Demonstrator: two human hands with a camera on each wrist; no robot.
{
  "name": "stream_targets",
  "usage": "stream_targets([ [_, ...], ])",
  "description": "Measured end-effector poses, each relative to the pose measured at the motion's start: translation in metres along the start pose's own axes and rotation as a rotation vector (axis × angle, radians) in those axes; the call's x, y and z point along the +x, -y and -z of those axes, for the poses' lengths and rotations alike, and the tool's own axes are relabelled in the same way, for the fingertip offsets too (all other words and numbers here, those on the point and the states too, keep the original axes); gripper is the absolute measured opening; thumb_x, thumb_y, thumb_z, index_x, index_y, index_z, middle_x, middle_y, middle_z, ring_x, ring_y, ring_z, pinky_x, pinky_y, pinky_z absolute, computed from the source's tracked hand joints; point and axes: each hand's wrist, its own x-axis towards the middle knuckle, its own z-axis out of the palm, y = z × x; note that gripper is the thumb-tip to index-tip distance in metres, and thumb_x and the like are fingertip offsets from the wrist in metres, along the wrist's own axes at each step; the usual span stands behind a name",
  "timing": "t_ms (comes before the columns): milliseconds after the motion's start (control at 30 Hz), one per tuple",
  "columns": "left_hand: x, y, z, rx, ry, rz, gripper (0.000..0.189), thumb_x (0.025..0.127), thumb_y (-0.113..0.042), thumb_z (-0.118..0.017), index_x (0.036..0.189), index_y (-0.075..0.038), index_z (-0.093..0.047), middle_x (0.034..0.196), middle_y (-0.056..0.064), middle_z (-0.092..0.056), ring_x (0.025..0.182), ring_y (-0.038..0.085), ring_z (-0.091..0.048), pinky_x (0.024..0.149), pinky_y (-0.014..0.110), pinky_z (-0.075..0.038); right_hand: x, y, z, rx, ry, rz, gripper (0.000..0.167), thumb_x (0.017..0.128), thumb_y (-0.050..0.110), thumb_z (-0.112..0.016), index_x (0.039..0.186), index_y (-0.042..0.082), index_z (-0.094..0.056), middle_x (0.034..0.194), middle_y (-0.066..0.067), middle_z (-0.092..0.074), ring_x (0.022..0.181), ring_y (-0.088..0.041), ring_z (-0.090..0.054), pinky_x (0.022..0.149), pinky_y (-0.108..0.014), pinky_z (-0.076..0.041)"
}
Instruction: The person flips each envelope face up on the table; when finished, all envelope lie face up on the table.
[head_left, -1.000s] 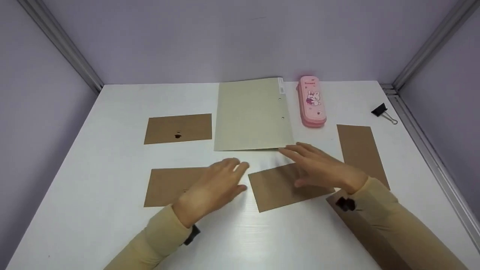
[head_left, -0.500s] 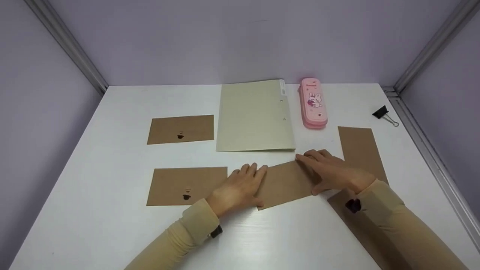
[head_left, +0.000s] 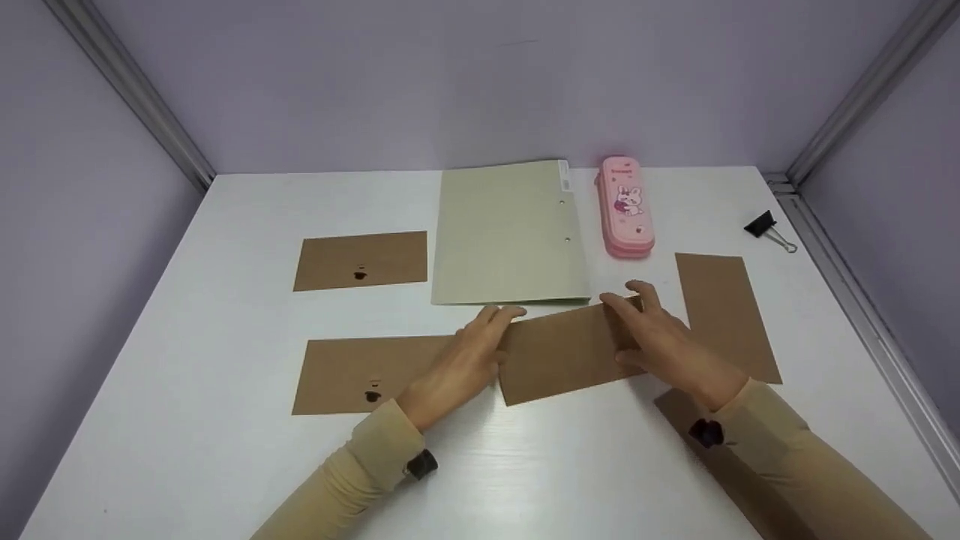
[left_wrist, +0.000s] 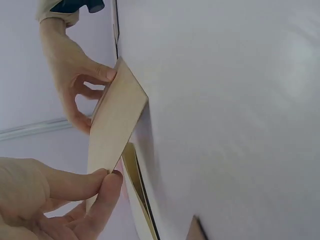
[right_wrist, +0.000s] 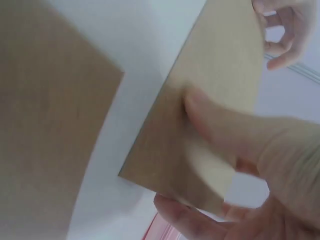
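Note:
A plain brown rectangular card (head_left: 559,352) is held slightly above the white table, tilted, between both hands. My left hand (head_left: 454,371) pinches its left edge between thumb and finger, clear in the left wrist view, where the card (left_wrist: 117,112) shows edge-on. My right hand (head_left: 667,349) grips the other end; in the right wrist view the thumb presses the near face while fingers go behind the card (right_wrist: 225,55). Just beyond the card lies a beige folder (head_left: 510,232). Beside my left hand, a similar card with a small dark print (head_left: 341,367) is partly covered.
Another printed brown card (head_left: 360,260) lies at the back left. At right are a plain brown card (head_left: 724,307) and one (head_left: 720,457) partly under my right forearm. A pink pencil case (head_left: 628,206) with a rabbit picture and a black binder clip (head_left: 763,225) lie at the back.
Both hands came down to the middle brown card, took hold of its two ends and lifted it off the table, tilting it. The other things stay in place.

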Motion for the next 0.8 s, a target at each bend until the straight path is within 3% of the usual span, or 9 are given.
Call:
stream_targets([
  [100, 0.001, 0.001, 0.008, -0.162, -0.073, 0.007, 0.059, 0.094, 0.011, -0.069, 0.148, -0.005, -0.053, 0.128, 0.014, -0.065, 0.110, 0.027, -0.069, 0.091, 0.037, -0.061, -0.001, 0.000, 0.000, 0.066, -0.109, 0.017, 0.077, 0.092, -0.013, -0.070, 0.159, 0.006, -0.036, 0.157, -0.035, -0.035, 0.094, -0.043, -0.066, 0.076, -0.048, -0.060],
  [233, -0.001, 0.000, 0.018, -0.329, -0.165, -0.010, 0.048, 0.093, 0.009, -0.072, 0.140, 0.001, -0.061, 0.110, 0.016, -0.069, 0.091, 0.026, -0.074, 0.076, 0.032, -0.063, 0.002, -0.003, 0.007, 0.204, -0.216, -0.026, 0.079, 0.096, -0.015, -0.063, 0.164, 0.001, -0.027, 0.162, -0.036, -0.035, 0.132, -0.053, -0.057, 0.100, -0.062, -0.057],
  [267, -0.002, -0.001, 0.020, -0.360, -0.185, -0.015, 0.046, 0.093, 0.008, -0.072, 0.138, 0.001, -0.063, 0.108, 0.016, -0.069, 0.090, 0.025, -0.075, 0.076, 0.031, -0.063, 0.002, -0.003, 0.009, 0.256, -0.233, -0.047, 0.079, 0.097, -0.015, -0.062, 0.165, 0.001, -0.025, 0.163, -0.035, -0.035, 0.134, -0.054, -0.056, 0.102, -0.063, -0.055],
  [367, -0.005, -0.003, 0.027, -0.434, -0.242, -0.030, 0.041, 0.092, 0.004, -0.076, 0.132, -0.001, -0.067, 0.106, 0.015, -0.070, 0.091, 0.025, -0.076, 0.079, 0.029, -0.064, 0.001, -0.003, 0.017, 0.410, -0.261, -0.099, 0.077, 0.099, -0.014, -0.058, 0.166, 0.004, -0.025, 0.163, -0.033, -0.039, 0.129, -0.055, -0.062, 0.100, -0.056, -0.056],
  [433, -0.008, -0.004, 0.031, -0.455, -0.273, -0.057, 0.036, 0.092, 0.002, -0.077, 0.127, -0.002, -0.068, 0.106, 0.014, -0.072, 0.093, 0.024, -0.075, 0.079, 0.028, -0.064, 0.001, -0.001, 0.021, 0.489, -0.284, -0.106, 0.073, 0.100, -0.014, -0.056, 0.165, 0.004, -0.028, 0.159, -0.033, -0.044, 0.126, -0.055, -0.063, 0.102, -0.043, -0.057],
  [500, -0.011, -0.006, 0.034, -0.429, -0.295, -0.110, 0.031, 0.093, 0.000, -0.077, 0.123, -0.003, -0.069, 0.107, 0.012, -0.073, 0.097, 0.023, -0.074, 0.078, 0.026, -0.064, 0.000, 0.000, 0.022, 0.537, -0.322, -0.083, 0.068, 0.101, -0.015, -0.055, 0.163, 0.002, -0.033, 0.155, -0.033, -0.050, 0.132, -0.050, -0.061, 0.105, -0.026, -0.054],
  [600, -0.015, -0.008, 0.037, -0.288, -0.326, -0.283, 0.021, 0.094, 0.000, -0.075, 0.113, -0.004, -0.068, 0.106, 0.008, -0.072, 0.099, 0.018, -0.073, 0.076, 0.023, -0.063, 0.001, 0.003, 0.022, 0.580, -0.404, 0.003, 0.059, 0.102, -0.015, -0.053, 0.158, -0.004, -0.039, 0.147, -0.034, -0.056, 0.137, -0.022, -0.062, 0.102, -0.008, -0.047],
  [733, -0.018, -0.009, 0.038, -0.010, -0.399, -0.532, 0.014, 0.094, 0.003, -0.074, 0.103, -0.004, -0.065, 0.103, 0.006, -0.068, 0.092, 0.014, -0.072, 0.076, 0.019, -0.060, -0.001, 0.005, 0.021, 0.613, -0.485, 0.134, 0.048, 0.102, -0.014, -0.053, 0.149, -0.014, -0.046, 0.147, 0.006, -0.064, 0.125, 0.011, -0.059, 0.102, -0.007, -0.048],
  [800, -0.019, -0.008, 0.037, 0.108, -0.431, -0.596, 0.012, 0.096, 0.001, -0.073, 0.100, -0.005, -0.064, 0.103, 0.005, -0.067, 0.089, 0.013, -0.071, 0.075, 0.018, -0.059, -0.004, 0.005, 0.021, 0.593, -0.500, 0.148, 0.046, 0.101, -0.013, -0.056, 0.146, -0.014, -0.051, 0.134, 0.018, -0.067, 0.114, 0.013, -0.062, 0.097, -0.006, -0.050],
])
